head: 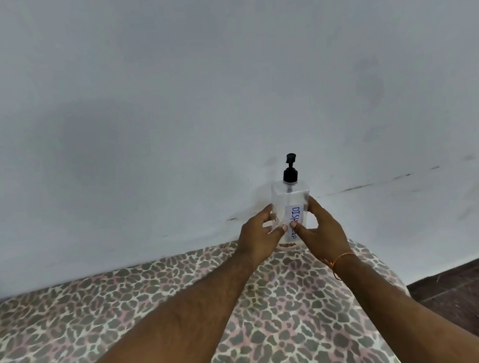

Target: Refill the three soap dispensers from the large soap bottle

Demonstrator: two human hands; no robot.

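A clear square soap dispenser (pixel 290 198) with a black pump top and a white label reading DISH SOAP stands upright at the far edge of the table, close to the wall. My left hand (pixel 259 233) grips its left side, thumb across the front. On the other side my right hand (pixel 319 229) grips it, thumb over the label. Its base is hidden behind my hands. The large soap bottle and the other dispensers are out of view.
A leopard-print cloth (pixel 128 318) covers the table, which ends at the right near a dark tiled floor (pixel 477 290). A plain grey wall (pixel 195 97) rises directly behind the dispenser.
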